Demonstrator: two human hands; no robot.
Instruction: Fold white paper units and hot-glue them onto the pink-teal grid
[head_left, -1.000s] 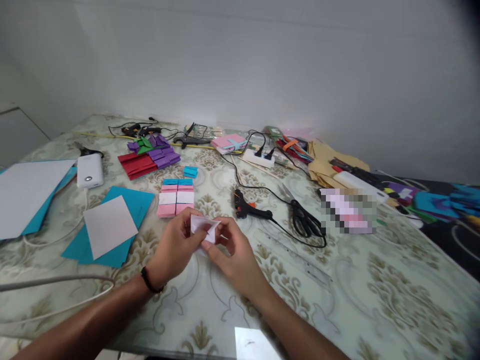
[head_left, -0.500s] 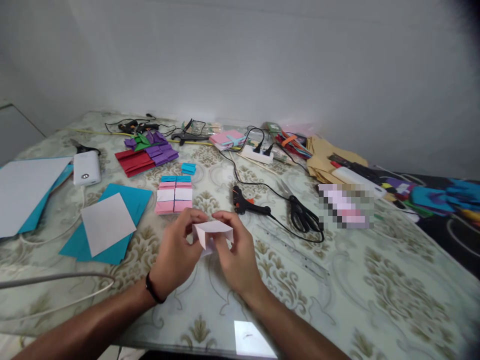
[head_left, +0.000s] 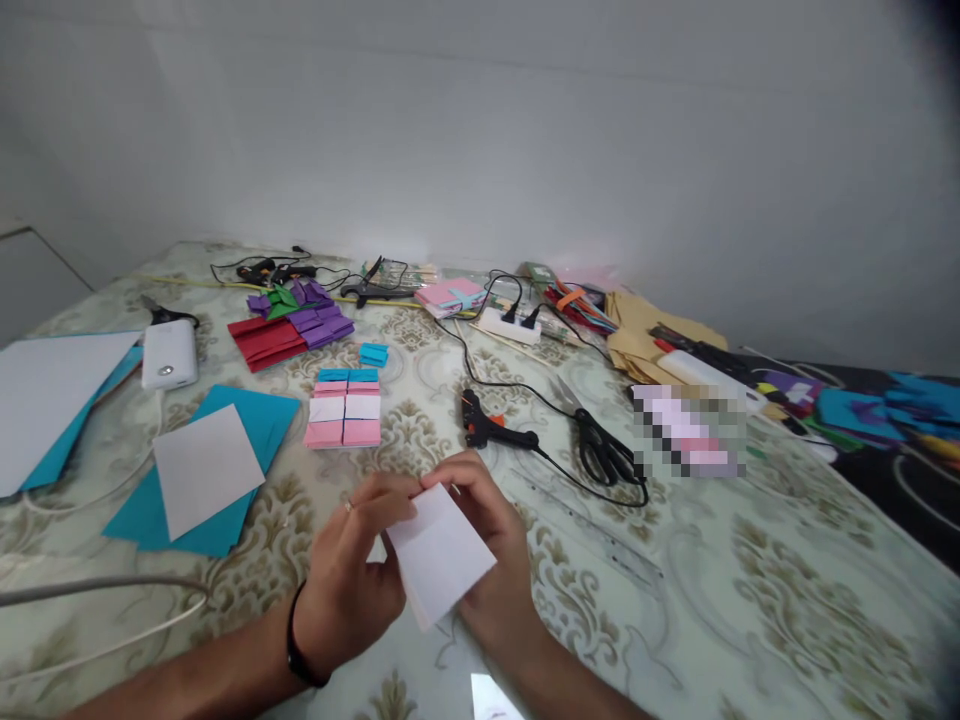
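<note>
Between my two hands is a folded white paper (head_left: pixel 441 555), turned so that one square face shows, with further layers under its left edge. My left hand (head_left: pixel 358 575) grips it at the upper left side, the thumb bent beneath. My right hand (head_left: pixel 495 540) holds it from behind along the upper right edge; some of those fingers are hidden by the paper. Just beyond my hands lies a set of folded pink, white and blue papers (head_left: pixel 343 432). To the left, a white square sheet (head_left: pixel 208 470) rests on blue sheets (head_left: pixel 259 420).
A black glue gun (head_left: pixel 487 425), black scissors (head_left: pixel 600 445) and a clear ruler (head_left: pixel 592 525) lie to the right. A white power bank (head_left: pixel 169 355) stands at the left. Red folded paper (head_left: pixel 262 342), a power strip (head_left: pixel 510 325) and brown paper (head_left: pixel 660 325) are farther back.
The white paper was opened out into a box-like shape with its flaps apart; now it is flattened and tilted, a square face upward. Both hands have shifted their grip, and the view has tipped slightly.
</note>
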